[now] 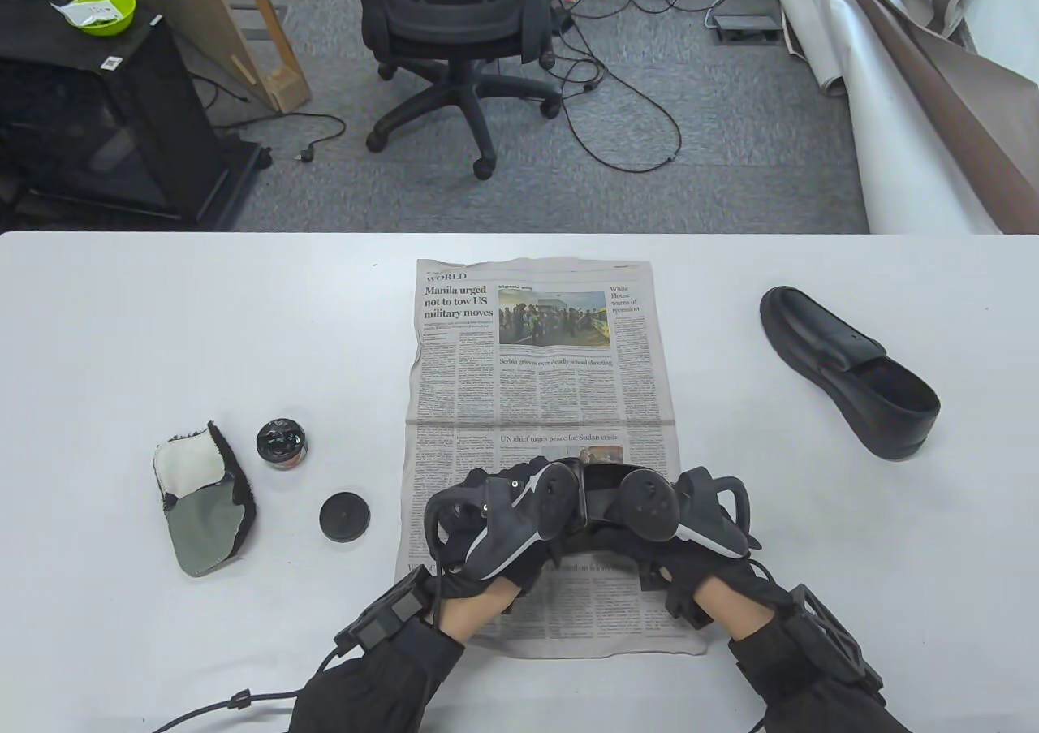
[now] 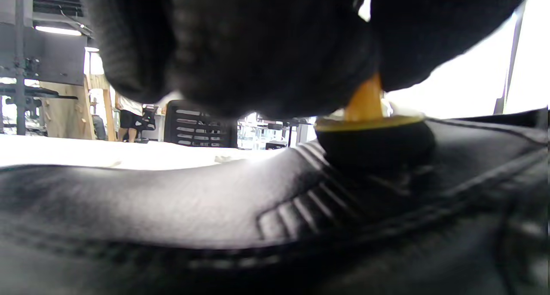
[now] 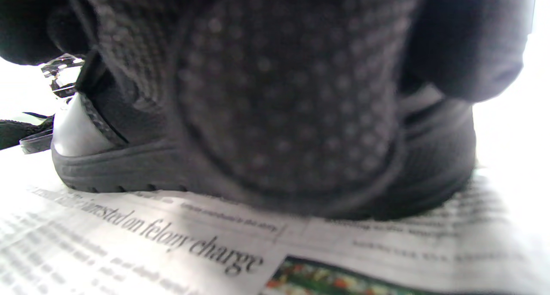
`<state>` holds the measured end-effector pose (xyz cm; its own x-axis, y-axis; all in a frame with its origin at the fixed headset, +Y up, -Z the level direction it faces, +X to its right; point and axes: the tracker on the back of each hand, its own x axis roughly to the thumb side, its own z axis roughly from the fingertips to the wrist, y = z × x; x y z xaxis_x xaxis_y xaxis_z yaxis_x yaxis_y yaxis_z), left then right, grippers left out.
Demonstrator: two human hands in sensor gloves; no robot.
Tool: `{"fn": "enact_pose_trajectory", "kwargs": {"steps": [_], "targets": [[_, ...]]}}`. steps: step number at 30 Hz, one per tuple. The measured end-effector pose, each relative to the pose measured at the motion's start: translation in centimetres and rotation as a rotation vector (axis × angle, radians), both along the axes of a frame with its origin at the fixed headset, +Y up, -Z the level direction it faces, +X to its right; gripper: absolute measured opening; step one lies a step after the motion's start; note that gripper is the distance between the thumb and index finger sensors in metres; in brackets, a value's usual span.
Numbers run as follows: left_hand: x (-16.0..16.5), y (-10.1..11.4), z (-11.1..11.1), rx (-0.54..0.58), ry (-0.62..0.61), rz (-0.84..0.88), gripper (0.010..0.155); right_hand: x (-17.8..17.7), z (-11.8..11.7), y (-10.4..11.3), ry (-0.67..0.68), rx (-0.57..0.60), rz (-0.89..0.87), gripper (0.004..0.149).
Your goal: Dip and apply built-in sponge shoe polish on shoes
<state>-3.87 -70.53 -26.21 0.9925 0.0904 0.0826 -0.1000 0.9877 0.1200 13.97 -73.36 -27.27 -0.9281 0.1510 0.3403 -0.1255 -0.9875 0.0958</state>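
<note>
- Polish is going on a black shoe (image 2: 172,209) right now; this looks like the rubbing step, after the dip.
- That shoe is lying on the newspaper (image 1: 536,360), near the 6 o'clock edge of the table (image 1: 122,319), under both hands.
- The left hand (image 1: 487,522) is pinching the yellow stem of the sponge (image 2: 374,140), fingers (image 2: 240,50) clamped on it, and the dark pad is pressing on the shoe's top.
- The right hand (image 1: 682,522) is holding the shoe steady, fingers (image 3: 283,97) wrapped on its side.
- The open polish tin (image 1: 281,443) is sitting at about 9 o'clock from the hands, its lid (image 1: 345,517) just beside it and a cloth (image 1: 203,498) farther out.
- A second shoe (image 1: 852,372) is waiting at 2 o'clock, well apart.
- Next, I think, the sponge needs small rubs along the shoe, then another dip in the tin when it is getting dry.
</note>
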Motion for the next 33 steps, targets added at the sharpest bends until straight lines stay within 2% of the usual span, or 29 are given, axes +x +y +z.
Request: {"fn": "enact_pose_trajectory", "kwargs": {"steps": [3,5,8,11,14,18,20,25,33], "targets": [[-0.8,-0.2,-0.1,-0.028,0.031,-0.057,0.046,0.0,0.0,0.0,-0.001,-0.001,0.001,0.045],[-1.9,0.0,-0.6,-0.109,0.053,-0.101,0.046,0.0,0.0,0.0,-0.003,-0.003,0.002,0.045],[-4.3,0.6,-1.3,-0.155,0.087,-0.028,0.046,0.0,0.0,0.0,-0.003,-0.004,0.0,0.045],[-7.2,1.9,-1.6,-0.118,0.14,-0.026,0.046,0.0,0.0,0.0,-0.001,-0.004,0.0,0.045],[-11.6,3.3,-2.2,-0.09,0.259,-0.037,0.046,0.0,0.0,0.0,0.0,-0.003,-0.001,0.045],[-17.0,2.9,-3.1,-0.189,0.374,-0.1,0.046,0.0,0.0,0.0,0.0,-0.003,-0.001,0.045],[-18.5,2.2,-3.3,-0.309,0.374,-0.115,0.045,0.0,0.0,0.0,0.0,-0.005,-0.001,0.045],[-20.5,0.9,-3.4,-0.492,0.415,-0.13,0.046,0.1,0.0,0.0,-0.001,-0.005,-0.002,0.045],[-20.9,-0.7,-3.6,-0.594,0.407,-0.086,0.049,0.1,0.0,0.0,-0.002,-0.001,0.0,0.045]]}}
